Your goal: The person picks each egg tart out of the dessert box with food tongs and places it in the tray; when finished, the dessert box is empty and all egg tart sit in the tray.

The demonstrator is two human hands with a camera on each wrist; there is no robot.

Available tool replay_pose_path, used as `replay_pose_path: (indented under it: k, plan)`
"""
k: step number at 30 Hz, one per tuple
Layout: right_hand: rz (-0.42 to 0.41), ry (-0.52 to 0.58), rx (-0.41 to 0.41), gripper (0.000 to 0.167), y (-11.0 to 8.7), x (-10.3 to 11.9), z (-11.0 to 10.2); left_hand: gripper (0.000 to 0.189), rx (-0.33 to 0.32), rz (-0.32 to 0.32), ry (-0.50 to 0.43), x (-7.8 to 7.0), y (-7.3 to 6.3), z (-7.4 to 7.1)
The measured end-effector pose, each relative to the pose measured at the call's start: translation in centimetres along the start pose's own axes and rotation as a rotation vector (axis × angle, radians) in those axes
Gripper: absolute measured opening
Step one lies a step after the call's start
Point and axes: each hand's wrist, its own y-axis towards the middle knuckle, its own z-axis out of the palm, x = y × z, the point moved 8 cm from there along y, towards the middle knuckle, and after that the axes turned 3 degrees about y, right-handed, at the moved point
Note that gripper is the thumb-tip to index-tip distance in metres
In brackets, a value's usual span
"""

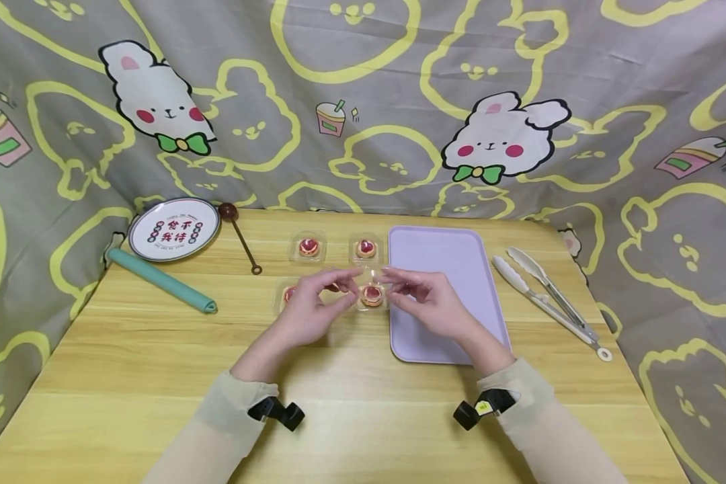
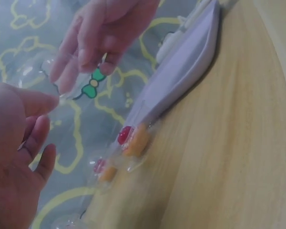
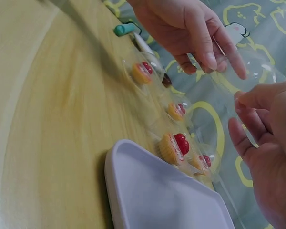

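Note:
Between my two hands is a clear domed plastic lid [image 3: 264, 69], held up above the table. My left hand [image 1: 311, 306] pinches one side of its rim with thumb and fingers. On the opposite side, my right hand [image 1: 432, 306] pinches the rim in the same way. Just below the lid sits a small tart [image 1: 372, 296] with a red fruit topping, uncovered in a clear plastic base. Behind it are two more tarts, the back-left tart [image 1: 308, 247] and the back-right tart [image 1: 366, 248], under clear domes. My left hand partly hides another domed tart [image 3: 142, 72].
A lilac tray [image 1: 448, 262] lies right of the tarts, under my right forearm. Tongs [image 1: 547, 296] rest at far right. To the left are an oval plate [image 1: 174, 250], a brown long-handled spoon [image 1: 242, 238] and a green roll [image 1: 163, 279]. A patterned curtain [image 1: 393, 67] encloses the table.

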Motion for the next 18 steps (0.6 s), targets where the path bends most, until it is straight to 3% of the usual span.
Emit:
replay_pose_path:
  k: [3,7,14,18]
  plan:
    - [-0.001,-0.036,-0.024,0.034,-0.1,0.1,-0.1,0.029,-0.040,0.010,0.017,0.1,-0.1,-0.3]
    - [0.002,-0.062,-0.053,0.029,0.0,-0.1,-0.2,0.021,-0.080,-0.001,0.029,0.3,-0.1,-0.6]
    - [0.079,-0.028,-0.037,0.034,-0.1,-1.0,0.1,0.023,-0.043,-0.109,-0.035,1.1,-0.2,-0.3]
    - [0.088,-0.024,0.021,0.046,-0.2,-1.2,0.5,0.043,0.012,-0.134,-0.022,1.2,-0.3,-0.1]
